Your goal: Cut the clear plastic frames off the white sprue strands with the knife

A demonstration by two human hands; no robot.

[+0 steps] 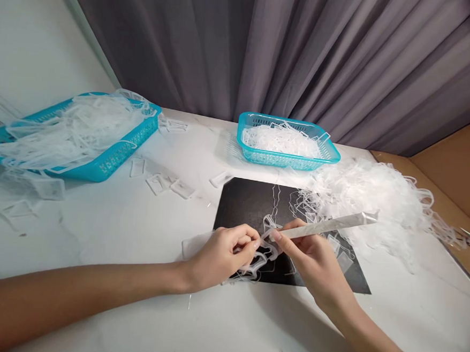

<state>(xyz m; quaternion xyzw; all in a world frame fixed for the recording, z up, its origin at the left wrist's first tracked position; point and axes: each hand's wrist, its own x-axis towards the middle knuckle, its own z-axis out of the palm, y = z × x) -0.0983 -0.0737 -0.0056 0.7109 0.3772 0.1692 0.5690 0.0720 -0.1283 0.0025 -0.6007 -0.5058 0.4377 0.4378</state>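
My left hand (225,256) is closed in a pinch on a translucent plastic strip (266,235), over the black mat (239,203). Close beside it, my right hand (313,262) grips a slim tool with a pale, wrapped-looking handle (332,223); its working tip is hidden by the fingers. The strip runs between the fingertips of both hands. Below them, loose translucent rings and frames (257,266) lie on the mat. Thin clear loops (274,200) stretch across its upper part.
A blue basket (117,160) heaped with clear frames stands on the left, and a smaller blue basket (288,161) of thin clear pieces at the back. A large heap of clear scraps (378,202) covers the right side. Rectangular frames (181,189) lie on the white table (114,232).
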